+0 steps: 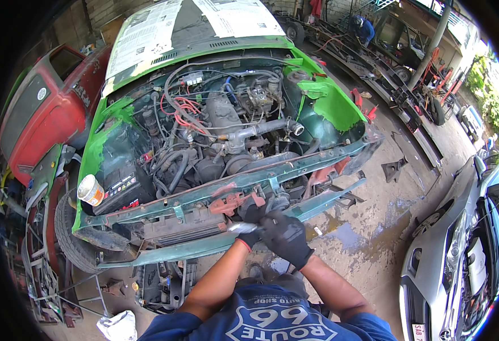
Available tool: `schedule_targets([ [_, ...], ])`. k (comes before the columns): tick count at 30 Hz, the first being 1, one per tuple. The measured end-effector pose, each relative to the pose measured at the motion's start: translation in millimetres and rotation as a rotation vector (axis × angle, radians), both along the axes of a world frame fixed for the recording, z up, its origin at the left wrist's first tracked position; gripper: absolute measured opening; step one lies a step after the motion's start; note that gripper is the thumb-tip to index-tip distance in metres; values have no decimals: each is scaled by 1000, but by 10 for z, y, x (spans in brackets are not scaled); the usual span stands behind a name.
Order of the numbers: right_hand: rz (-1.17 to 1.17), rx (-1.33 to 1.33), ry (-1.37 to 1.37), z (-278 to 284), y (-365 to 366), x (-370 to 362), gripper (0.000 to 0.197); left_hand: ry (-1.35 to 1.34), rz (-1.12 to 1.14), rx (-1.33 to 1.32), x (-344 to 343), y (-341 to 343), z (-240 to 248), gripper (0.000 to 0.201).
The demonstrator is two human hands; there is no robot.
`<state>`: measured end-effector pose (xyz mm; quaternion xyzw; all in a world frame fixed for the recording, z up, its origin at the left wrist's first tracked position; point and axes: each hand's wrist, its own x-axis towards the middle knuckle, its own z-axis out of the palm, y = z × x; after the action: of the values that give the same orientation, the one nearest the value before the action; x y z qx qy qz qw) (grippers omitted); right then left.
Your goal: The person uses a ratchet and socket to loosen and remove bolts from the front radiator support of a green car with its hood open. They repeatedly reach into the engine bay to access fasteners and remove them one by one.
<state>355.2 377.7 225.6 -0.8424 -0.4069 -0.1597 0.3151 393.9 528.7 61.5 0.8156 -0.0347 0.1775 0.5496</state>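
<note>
fingers of right hand: curled; of left hand: partly hidden. around: red bracket just ahead, teal crossbar between hands and engine. silvery object: at left hand; whether either hand grips it, cannot tell.

A red vehicle body stands at left, a silver car lower right.
</note>
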Motion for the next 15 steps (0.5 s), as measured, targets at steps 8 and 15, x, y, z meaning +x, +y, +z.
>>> schedule_targets([
  [8,-260,1030,1256,-615,28,32,26,250,74,93,-33,-115,228,34],
  [15,-273,655,757,-363,5,-21,18,-115,63,83,-73,-149,306,32],
])
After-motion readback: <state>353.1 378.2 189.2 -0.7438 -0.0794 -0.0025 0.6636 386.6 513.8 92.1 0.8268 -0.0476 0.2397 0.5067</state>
